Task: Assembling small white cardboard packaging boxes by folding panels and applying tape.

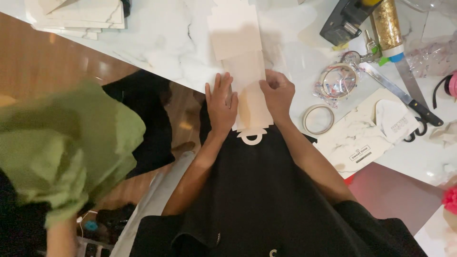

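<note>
Cardboard cutout: pale flat cardboard cutout [247,81] lay across the marble tabletop [162,43] edge, its ring-shaped tab [252,137] hanging over a black lap.
Left hand: left hand [221,103] lay flat, fingers spread, pressing the cutout's left edge.
Right hand: right hand [277,93] was curled, fingertips pinching the right edge.
Hard to make out: the cutout's far end blended into the bright tabletop; a green-sleeved person [66,147] at the left was blurred.
Cut off: stacked sheets [81,16] ran beyond the top border.
Nearby: tape rolls [318,119], a knife [404,95].
</note>
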